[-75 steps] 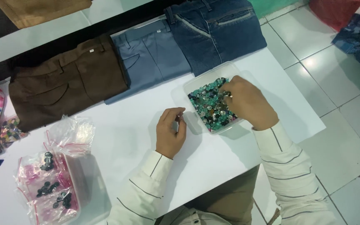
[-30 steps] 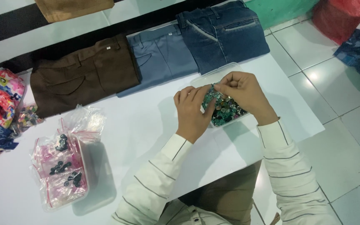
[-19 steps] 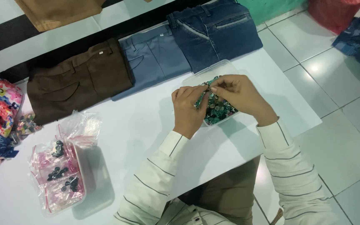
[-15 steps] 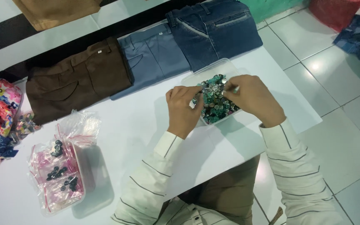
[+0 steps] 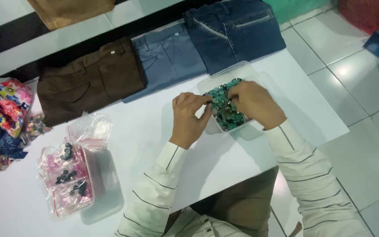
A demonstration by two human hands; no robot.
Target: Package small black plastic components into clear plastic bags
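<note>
1. Tub (image 5: 246,72): clear shallow plastic, rectangular with rounded corners, on the white table (image 5: 154,131) near its far right edge, just in front of the folded jeans (image 5: 233,30).
2. Buttons (image 5: 227,109): a loose heap filling the near half of the tub, mostly teal and green with darker and paler pieces mixed in. Single shapes are too small to tell.
3. Right hand (image 5: 253,103): lies over the heap, palm down, fingers curled into the buttons. Whether it pinches one cannot be told.
4. Left hand (image 5: 189,116): at the tub's left rim, thumb and fingers drawn close together toward the heap. What lies between them cannot be told.
5. The two hands' fingertips are near each other above the left part of the heap.
6. Both forearms wear cream sleeves with thin dark stripes.
7. Along the far edge: brown trousers (image 5: 88,79), grey-blue trousers (image 5: 167,57), then the jeans, all folded side by side.
8. Left of the table: a tray (image 5: 97,184) holding pink-tinted bags (image 5: 66,180) of dark buttons, well apart from the tub.
9. Far left: bright floral cloth (image 5: 5,105).
</note>
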